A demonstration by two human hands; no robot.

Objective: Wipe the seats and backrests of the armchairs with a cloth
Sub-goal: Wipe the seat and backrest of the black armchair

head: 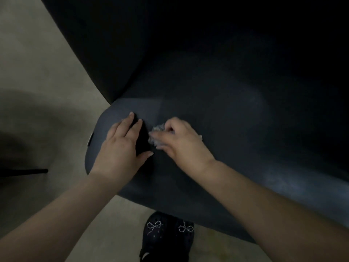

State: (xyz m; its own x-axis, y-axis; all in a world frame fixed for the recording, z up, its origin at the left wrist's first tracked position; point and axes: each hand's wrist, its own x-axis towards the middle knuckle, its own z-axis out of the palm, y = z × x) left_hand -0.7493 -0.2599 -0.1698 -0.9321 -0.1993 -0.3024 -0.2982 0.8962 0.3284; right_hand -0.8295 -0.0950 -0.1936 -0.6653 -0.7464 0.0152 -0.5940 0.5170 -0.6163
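A: Left hand [120,148] flat, fingers straight, bracing the dark blue padded armchair seat [217,118]. Right hand [179,140]?

B: Curled round the crumpled pale grey cloth [155,137] near the seat's left edge. Best kept pressed flat, strokes overlapping.

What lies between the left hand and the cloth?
Head view: only a narrow shadowed strip of seat between the left hand and the cloth.
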